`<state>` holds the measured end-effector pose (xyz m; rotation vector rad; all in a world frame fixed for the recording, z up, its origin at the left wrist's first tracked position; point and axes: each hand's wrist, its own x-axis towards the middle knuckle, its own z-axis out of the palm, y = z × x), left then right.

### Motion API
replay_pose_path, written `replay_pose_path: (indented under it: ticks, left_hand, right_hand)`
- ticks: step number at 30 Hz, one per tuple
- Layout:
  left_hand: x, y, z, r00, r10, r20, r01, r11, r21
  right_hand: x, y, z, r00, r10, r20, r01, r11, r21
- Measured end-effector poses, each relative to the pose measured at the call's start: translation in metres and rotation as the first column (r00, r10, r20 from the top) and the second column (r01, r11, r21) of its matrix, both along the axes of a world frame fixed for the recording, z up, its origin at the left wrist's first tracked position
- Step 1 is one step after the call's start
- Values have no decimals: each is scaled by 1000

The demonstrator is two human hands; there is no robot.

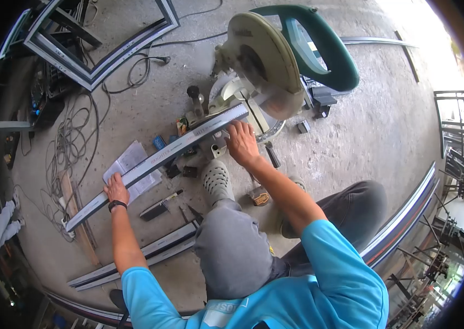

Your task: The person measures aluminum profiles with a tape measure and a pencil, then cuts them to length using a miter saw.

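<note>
A long aluminium profile (162,156) with printed protective film lies slantwise in front of me, its far end on the base of a miter saw (265,60). My left hand (116,190) is closed on the profile toward its near end, fingers over the upper edge. Close to the saw's table, my right hand (242,143) grips the profile near its far end. Its thumb is hidden. The saw has a cream blade guard and a green handle (325,52). The blade, partly covered, stands to the right of the profile's end.
Printed papers (128,160) lie under the profile. Tangled cables (65,148) and a wooden strip (78,219) are at left. Offcuts (322,97) lie beside the saw. More profiles (161,247) rest near my knee, and a welded-looking frame (95,77) stands upper left. Another person's legs (7,216) show far left.
</note>
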<state>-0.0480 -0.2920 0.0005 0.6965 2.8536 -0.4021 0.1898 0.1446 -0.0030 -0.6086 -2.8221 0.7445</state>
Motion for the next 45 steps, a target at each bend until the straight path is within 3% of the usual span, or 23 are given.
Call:
replay_pose_path:
  ticks: [6,9,11,13,16,17,19,21,22,23,24,25,26,27,28,30,31,32,34,36,39,43,45]
  left_hand:
    - [-16,48,-6,996,9,94,10,980,-197]
    - [1,96,-4,962,-185,202,172,982,83]
    - [22,155,1,901,-354,252,226,876,426]
    - [36,218,1,867,-356,349,139,844,518]
    - [42,286,6,816,-291,500,113,928,355]
    - [39,291,3,803,-299,515,110,925,365]
    - [35,284,-6,772,-304,558,100,925,366]
    - [30,286,-7,775,-305,553,108,927,360]
    - [32,285,-10,772,-299,561,103,930,354]
    - [31,287,-16,775,-269,572,75,938,339]
    - [30,288,-23,766,-260,588,48,935,352]
    - [26,290,-29,759,-256,599,25,930,366]
    - [27,290,-31,750,-255,610,7,925,379]
    - [28,291,-26,784,-257,565,18,919,393]
    - [28,294,-23,796,-250,551,23,923,385]
    - [31,296,-20,816,-230,531,26,931,363]
    - [30,297,-22,805,-234,545,11,924,381]
    - [28,296,-25,794,-235,560,-10,917,399]
    - [31,293,-30,786,-237,571,-17,915,403]
    - [28,297,-27,795,-255,550,28,922,387]
    - [26,298,-19,750,-159,642,-88,938,335]
    - [28,301,-9,739,-173,651,-88,934,347]
    - [28,300,-14,753,-195,629,-67,927,369]
  right_hand:
    - [-2,8,-15,975,31,220,-49,996,79]
    - [-3,3,-18,979,-1,203,-17,996,87]
    - [-8,-1,-10,975,-19,221,8,999,51]
    - [-16,-2,-6,968,-28,249,19,999,40]
    - [-19,7,-1,921,25,389,-27,1000,1]
    - [-18,10,11,885,52,463,-28,998,-57]
    - [-11,19,84,858,333,390,-194,915,-355]
    - [-12,36,239,759,618,202,-339,641,-688]
    - [0,45,296,834,544,-93,-435,544,-718]
    - [6,61,339,833,515,-201,-496,537,-682]
    - [9,81,359,898,251,-361,-421,728,-541]
    - [12,101,379,861,-18,-508,-223,885,-409]
    - [3,127,382,861,2,-509,-87,986,-144]
    - [-17,162,380,859,20,-511,59,989,138]
    - [-34,190,378,856,39,-515,204,890,407]
    - [-41,218,328,924,-246,-292,319,918,236]
    - [-34,208,313,946,-314,-86,325,904,277]
    - [-34,196,324,932,-361,24,361,932,-2]
    - [-19,182,319,928,-370,46,371,907,-197]
    - [-1,174,308,922,-385,41,357,805,-475]
    - [19,165,286,895,-442,54,409,769,-491]
    - [45,168,254,869,-492,54,390,613,-687]
    - [57,170,235,878,-476,47,360,594,-719]
